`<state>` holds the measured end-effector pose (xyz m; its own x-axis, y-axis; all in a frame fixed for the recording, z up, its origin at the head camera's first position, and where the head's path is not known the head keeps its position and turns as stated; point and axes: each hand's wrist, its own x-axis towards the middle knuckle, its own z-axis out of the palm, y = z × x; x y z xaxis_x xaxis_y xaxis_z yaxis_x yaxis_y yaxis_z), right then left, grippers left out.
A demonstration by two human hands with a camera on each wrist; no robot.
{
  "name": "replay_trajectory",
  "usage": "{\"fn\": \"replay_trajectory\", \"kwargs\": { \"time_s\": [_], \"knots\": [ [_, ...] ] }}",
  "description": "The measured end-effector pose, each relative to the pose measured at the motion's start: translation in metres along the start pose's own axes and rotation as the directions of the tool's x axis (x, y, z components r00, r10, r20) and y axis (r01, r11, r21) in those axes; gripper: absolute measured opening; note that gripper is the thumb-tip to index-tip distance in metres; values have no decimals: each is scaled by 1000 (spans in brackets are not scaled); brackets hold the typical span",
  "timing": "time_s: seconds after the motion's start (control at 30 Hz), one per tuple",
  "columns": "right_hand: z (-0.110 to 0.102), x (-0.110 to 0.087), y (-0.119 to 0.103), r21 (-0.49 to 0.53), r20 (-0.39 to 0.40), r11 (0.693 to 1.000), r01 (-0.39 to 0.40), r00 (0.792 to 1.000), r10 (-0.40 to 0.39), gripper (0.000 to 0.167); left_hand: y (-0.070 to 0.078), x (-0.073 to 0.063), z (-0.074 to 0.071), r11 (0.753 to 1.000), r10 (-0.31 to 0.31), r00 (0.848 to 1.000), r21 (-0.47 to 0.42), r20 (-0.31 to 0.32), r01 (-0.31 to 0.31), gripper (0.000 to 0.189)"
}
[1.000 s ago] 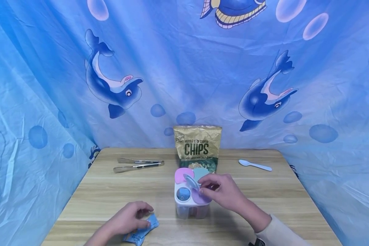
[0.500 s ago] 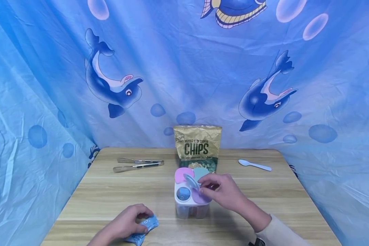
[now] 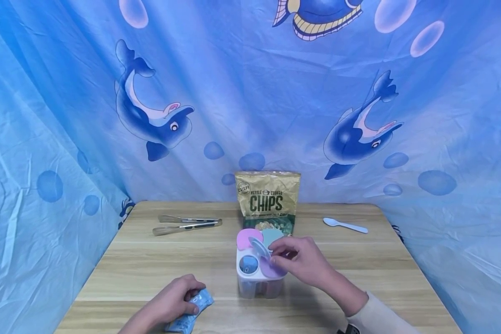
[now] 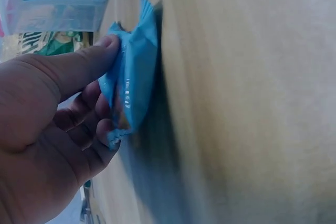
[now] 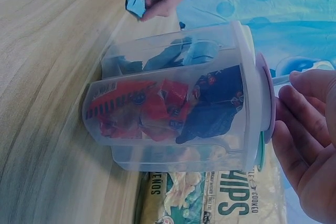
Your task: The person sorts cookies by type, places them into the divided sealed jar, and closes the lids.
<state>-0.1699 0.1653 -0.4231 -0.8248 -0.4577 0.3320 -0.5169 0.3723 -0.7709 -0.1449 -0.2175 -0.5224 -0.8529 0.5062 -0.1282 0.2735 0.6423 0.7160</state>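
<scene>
My left hand [image 3: 173, 299] pinches a small blue snack packet [image 4: 137, 72] between thumb and fingers, low over the front left of the table. A dark shadow lies beside the packet in the left wrist view. At the table's middle stands a clear plastic container [image 3: 248, 288] with a white top. Its front left lid, a light blue flap [image 3: 259, 249], is tilted up, with my right hand [image 3: 304, 260] holding its edge. A blue packet [image 3: 248, 264] shows inside that round opening. Pink, green and purple lids [image 3: 271, 269] cover the other compartments.
Behind the container stands a bag of chips [image 3: 267, 199]. Metal tongs [image 3: 188, 226] lie at the back left, and a white spoon [image 3: 344, 225] at the back right. Red packets [image 5: 152, 108] and a dark blue one [image 5: 215, 103] show through the container's wall.
My left fingers have closed around the blue packet, which has shifted slightly left. The right hand and the raised lid stay where they were.
</scene>
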Motion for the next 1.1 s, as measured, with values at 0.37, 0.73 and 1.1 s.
{"fn": "replay_trajectory", "kwargs": {
  "time_s": [0.37, 0.73, 1.1],
  "knots": [
    [1, -1, 1, -15, -4, 1000, -2, 1000, 2, 17, 2, 5, -10, 997, -72, 997, -9, 15, 72, 33],
    [0, -1, 1, 0, -4, 1000, 2, 1000, -2, 15, 14, 2, -23, 1000, -18, 996, 15, -87, 20, 27],
    [-1, 0, 2, -2, 2, 1000, 5, 1000, -5, 14, 46, 9, -33, 999, -32, 957, -13, -287, 29, 15]
  ]
}}
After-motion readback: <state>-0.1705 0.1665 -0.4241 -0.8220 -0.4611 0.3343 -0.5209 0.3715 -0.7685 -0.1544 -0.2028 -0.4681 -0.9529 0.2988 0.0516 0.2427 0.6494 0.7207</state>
